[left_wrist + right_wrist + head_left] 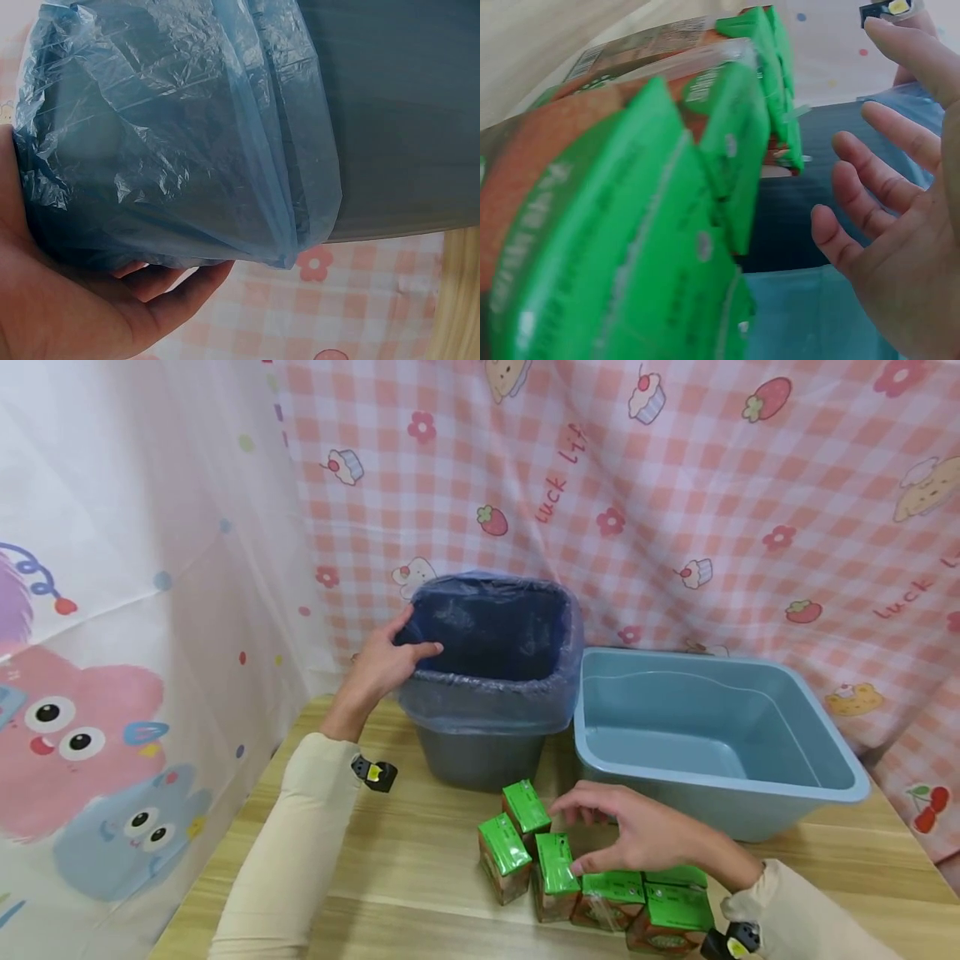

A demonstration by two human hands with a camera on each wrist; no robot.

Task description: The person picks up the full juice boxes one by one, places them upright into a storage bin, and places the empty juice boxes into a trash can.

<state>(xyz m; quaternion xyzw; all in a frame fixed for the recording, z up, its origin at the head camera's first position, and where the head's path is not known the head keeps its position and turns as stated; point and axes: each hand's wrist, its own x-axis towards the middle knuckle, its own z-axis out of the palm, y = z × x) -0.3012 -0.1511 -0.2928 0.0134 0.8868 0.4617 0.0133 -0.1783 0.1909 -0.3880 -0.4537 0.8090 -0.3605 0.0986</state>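
Note:
A dark grey trash bin [480, 760] stands upright with a translucent blue bag [487, 706] folded over its rim. My left hand [382, 662] grips the bin's left rim, thumb inside the opening and fingers outside, over the bag. In the left wrist view the fingers [191, 294] bend round the bagged wall. Several small drink cartons [557, 865] with green tops and reddish-brown sides stand grouped in front of the bin. My right hand [630, 827] hovers over them, fingers spread and nothing in it. Its thumb overlaps one carton's top in the head view.
A blue plastic basin [720, 783] sits to the right of the bin, its inside showing nothing. Everything stands on a wood-grain table [397, 877]. A pink checked curtain [675, 485] hangs close behind, and a white printed curtain [187, 527] lines the left side.

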